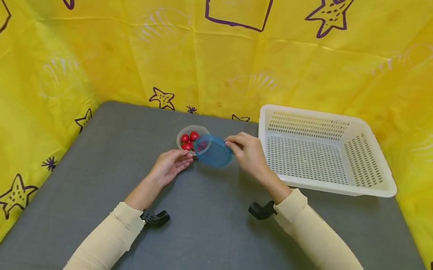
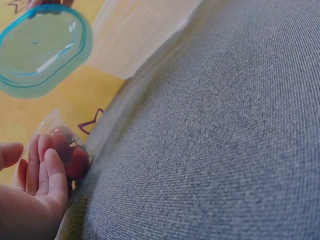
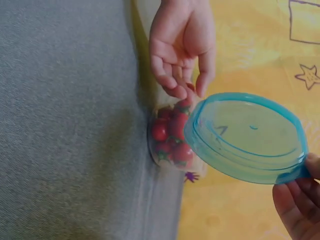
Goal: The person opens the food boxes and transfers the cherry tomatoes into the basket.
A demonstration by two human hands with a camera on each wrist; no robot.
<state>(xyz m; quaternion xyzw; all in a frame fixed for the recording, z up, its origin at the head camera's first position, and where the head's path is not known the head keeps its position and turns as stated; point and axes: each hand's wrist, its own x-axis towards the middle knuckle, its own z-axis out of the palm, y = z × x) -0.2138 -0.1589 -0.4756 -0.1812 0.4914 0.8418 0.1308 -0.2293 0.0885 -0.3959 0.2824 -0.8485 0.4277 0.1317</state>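
A small clear plastic container (image 1: 180, 135) stands near the table's back edge, holding several red tomatoes (image 3: 160, 130) with green stems. My right hand (image 1: 248, 154) pinches the right edge of a translucent blue lid (image 1: 215, 152) between thumb and fingers. The lid is tilted above the table, and in the head view it overlaps the container's right side. At the container's near side, my left hand (image 1: 170, 165) has its palm turned up and fingers loosely bent. Its fingertips (image 3: 172, 92) are at the rim; whether they touch it I cannot tell.
A white perforated plastic basket (image 1: 381, 179) stands at the back right, just beyond my right hand. Grey cloth covers the table (image 1: 198, 246). Yellow patterned curtains (image 1: 227, 70) hang behind and on both sides.
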